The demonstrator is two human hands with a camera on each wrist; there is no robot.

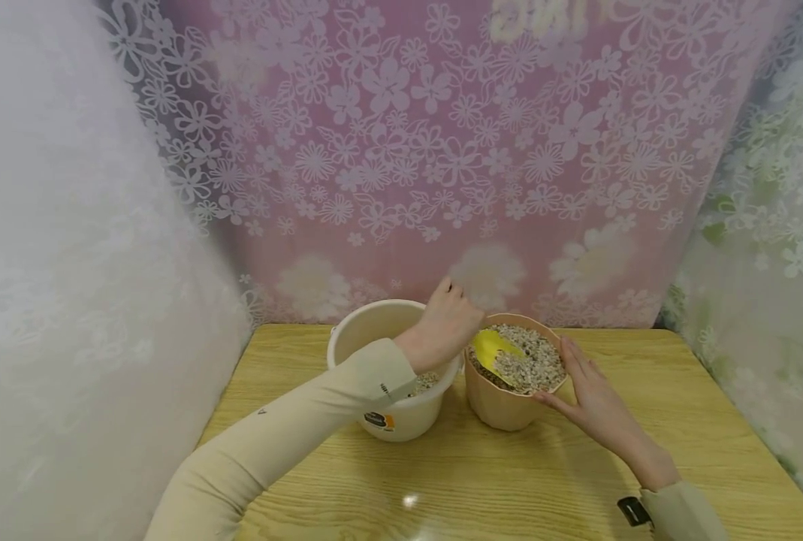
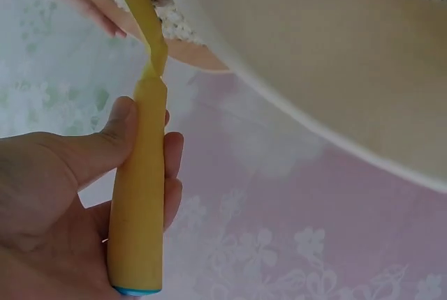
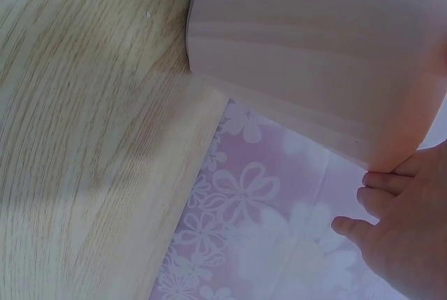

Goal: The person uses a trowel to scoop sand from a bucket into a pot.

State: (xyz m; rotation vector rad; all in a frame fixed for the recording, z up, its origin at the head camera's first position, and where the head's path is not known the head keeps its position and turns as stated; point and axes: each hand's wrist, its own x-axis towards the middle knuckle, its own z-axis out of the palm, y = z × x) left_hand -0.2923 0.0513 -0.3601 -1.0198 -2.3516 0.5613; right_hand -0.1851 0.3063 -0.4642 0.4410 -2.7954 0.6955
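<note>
My left hand [image 1: 447, 319] grips the handle of a yellow hand trowel [image 2: 140, 181], thumb on one side and fingers on the other. The trowel's blade lies tilted on the pale granular potting mix [image 1: 541, 359] in a peach flower pot [image 1: 505, 409]. Darker soil shows along the pot's near left edge. At the pot's right side my right hand [image 1: 600, 406] rests against the rim with fairly straight, spread fingers and thumb. A white bucket [image 1: 401, 428], with some of the same mix at its bottom, stands under my left forearm, which hides part of it.
Both containers stand near the back of a wood-grain table [image 1: 469, 481]. Behind it hangs a pink floral curtain [image 1: 401, 188], with pale sheeting [image 1: 90, 300] on the left and a flowered sheet on the right. A black device [image 1: 634, 511] sits at my right wrist.
</note>
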